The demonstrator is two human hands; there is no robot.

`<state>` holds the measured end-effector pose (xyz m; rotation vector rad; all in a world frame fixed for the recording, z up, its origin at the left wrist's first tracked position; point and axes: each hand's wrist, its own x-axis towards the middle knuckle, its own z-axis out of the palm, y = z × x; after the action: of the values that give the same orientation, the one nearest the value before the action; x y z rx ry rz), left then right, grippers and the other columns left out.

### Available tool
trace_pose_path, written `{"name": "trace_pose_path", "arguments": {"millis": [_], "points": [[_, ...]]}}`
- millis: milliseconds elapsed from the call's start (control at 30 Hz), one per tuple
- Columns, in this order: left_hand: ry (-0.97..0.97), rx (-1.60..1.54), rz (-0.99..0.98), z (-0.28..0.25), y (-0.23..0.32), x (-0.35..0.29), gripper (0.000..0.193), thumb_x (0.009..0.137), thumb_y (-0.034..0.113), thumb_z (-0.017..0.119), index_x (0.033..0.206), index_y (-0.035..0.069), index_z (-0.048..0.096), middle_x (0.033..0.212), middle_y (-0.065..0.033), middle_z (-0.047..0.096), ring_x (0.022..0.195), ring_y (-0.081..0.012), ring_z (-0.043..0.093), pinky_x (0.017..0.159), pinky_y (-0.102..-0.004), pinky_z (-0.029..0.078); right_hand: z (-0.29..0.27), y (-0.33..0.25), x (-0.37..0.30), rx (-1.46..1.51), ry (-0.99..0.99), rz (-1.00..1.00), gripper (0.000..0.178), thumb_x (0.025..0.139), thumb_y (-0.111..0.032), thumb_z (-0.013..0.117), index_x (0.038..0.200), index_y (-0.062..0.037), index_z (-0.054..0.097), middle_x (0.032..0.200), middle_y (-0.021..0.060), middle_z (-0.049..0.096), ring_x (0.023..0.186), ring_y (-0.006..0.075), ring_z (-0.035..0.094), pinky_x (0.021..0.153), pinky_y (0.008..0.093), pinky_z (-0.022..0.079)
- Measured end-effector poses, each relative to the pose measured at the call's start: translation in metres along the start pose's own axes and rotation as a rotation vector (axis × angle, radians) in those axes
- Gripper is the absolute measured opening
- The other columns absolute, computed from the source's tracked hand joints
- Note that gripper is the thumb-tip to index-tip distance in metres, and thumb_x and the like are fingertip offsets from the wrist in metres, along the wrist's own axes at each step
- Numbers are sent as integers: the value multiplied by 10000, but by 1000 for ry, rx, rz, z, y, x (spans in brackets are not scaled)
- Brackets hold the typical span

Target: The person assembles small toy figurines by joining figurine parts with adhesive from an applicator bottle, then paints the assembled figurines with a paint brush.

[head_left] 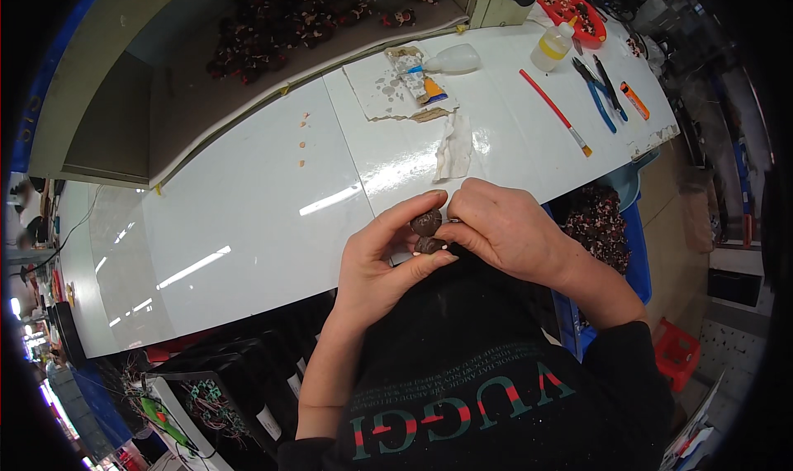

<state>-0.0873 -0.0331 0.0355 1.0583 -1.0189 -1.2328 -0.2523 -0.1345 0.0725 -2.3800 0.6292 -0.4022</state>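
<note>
A small dark brown figurine (427, 222) with rounded parts is held in front of my chest, just off the table's near edge. My left hand (370, 260) grips it between the thumb below and the fingers above. Against its right side, my right hand (508, 231) is closed in a pinch. What those fingertips hold, if anything, is hidden. Several tiny peach-coloured pieces (302, 145) lie on the white table (256, 198) to the left, beyond my hands. A crumpled white tissue (453, 147) rests straight ahead of them.
A clear squeeze bottle (454, 59) lies by stained cardboard (376, 87). Further right are a yellow-liquid bottle (551, 48), red brush (552, 109), blue-handled pliers (596, 99), orange cutter (635, 101) and red bowl (591, 31). Dark figurines (289, 25) fill the booth; a blue bin (636, 256) stands right.
</note>
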Motion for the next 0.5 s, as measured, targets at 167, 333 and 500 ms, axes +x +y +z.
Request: {"name": "trace_pose_path", "arguments": {"millis": [167, 333, 500], "points": [[-3, 12, -10, 0, 3, -1, 577, 764, 35, 746, 1292, 42, 514, 1210, -60, 589, 919, -93, 585, 816, -251, 491, -6, -2, 0, 4, -71, -3, 212, 875, -241, 628, 866, -40, 564, 787, 97, 574, 708, 258, 591, 598, 331, 477], [-14, 38, 21, 2, 6, -1, 600, 799, 34, 713, 1343, 47, 461, 1224, -78, 583, 1015, -127, 593, 869, -270, 489, -9, -12, 2, 365, -5, 188, 274, 856, -233, 672, 975, -28, 534, 837, 95, 573, 721, 192, 584, 636, 290, 478], [-56, 119, 44, -2, 6, -1, 597, 855, 25, 642, 1397, 51, 394, 1234, -111, 580, 1080, -159, 582, 906, -296, 480, 1, -14, 8, 527, 85, 204, 367, 800, -97, 730, 1064, -45, 481, 804, -5, 502, 699, 51, 463, 639, 201, 418]]}}
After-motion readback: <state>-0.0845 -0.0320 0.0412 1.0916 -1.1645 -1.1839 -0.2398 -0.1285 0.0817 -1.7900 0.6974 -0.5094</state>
